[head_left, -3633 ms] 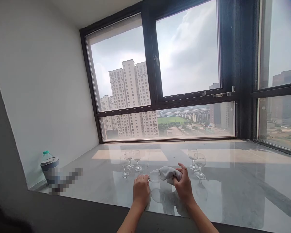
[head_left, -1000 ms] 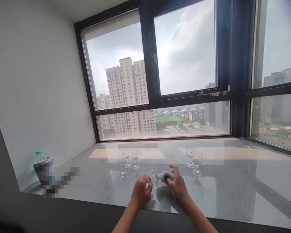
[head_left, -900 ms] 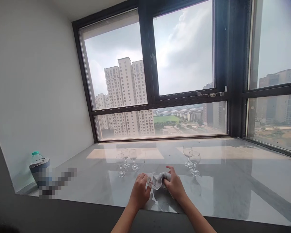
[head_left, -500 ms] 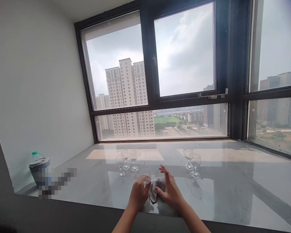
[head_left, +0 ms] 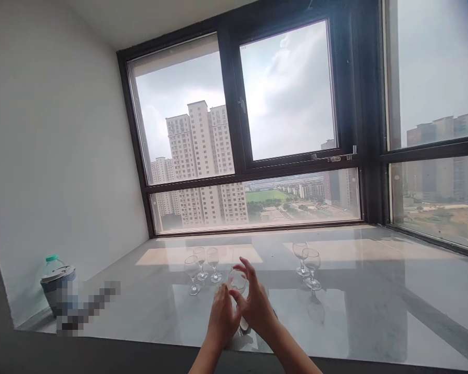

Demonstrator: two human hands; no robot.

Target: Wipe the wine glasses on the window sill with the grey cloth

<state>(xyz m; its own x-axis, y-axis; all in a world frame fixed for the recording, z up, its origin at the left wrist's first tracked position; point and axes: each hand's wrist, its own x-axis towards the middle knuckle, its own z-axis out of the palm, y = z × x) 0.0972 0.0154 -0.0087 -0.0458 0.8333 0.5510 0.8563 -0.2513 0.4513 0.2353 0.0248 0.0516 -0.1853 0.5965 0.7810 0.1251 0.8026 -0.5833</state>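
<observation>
A clear stemmed wine glass (head_left: 237, 280) is between my two hands, near the front of the ledge. My left hand (head_left: 223, 318) is closed around the lower part of the glass, hiding some of its stem. From the right, my right hand (head_left: 257, 306) curves its thumb and fingers about the bowl. The grey cloth is almost wholly hidden behind my right hand and wrist. Beyond my left hand, three more wine glasses (head_left: 192, 267) stand upright in a group. Two others (head_left: 312, 259) are upright to the right.
At the left end of the glossy grey ledge (head_left: 152, 311) sits a dark cup with a white lid (head_left: 56, 272), with a green-capped bottle (head_left: 51, 262) behind it. A pixelated patch covers the area beside them. Dark-framed windows (head_left: 234, 176) rise along the back.
My right hand has moved left from above the cloth to the glass, and its fingers now curve round the bowl. My left hand still holds the glass. The view has shifted slightly.
</observation>
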